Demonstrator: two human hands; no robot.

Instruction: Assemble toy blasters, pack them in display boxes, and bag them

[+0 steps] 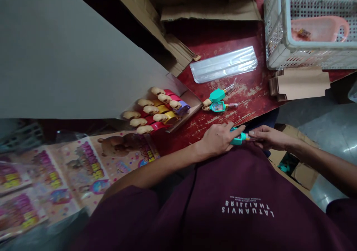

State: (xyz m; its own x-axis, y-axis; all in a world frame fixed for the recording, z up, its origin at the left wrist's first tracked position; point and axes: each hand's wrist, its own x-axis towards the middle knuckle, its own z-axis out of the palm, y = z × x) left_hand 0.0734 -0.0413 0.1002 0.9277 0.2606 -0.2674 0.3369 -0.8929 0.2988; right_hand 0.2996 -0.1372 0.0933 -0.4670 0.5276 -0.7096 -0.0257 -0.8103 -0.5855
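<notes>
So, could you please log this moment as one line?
left hand: holding teal toy | right hand: at its clear tube | red table: two more teal toys, clear sleeves

Dim light, blurry lower left

The bare left forearm (156, 169) slants inward from the lower left to the left hand (217, 141), back uppermost, curled in a grip. The bare right forearm (320, 161) angles in from the right; the right hand (263, 136) pinches, near the left.
</notes>
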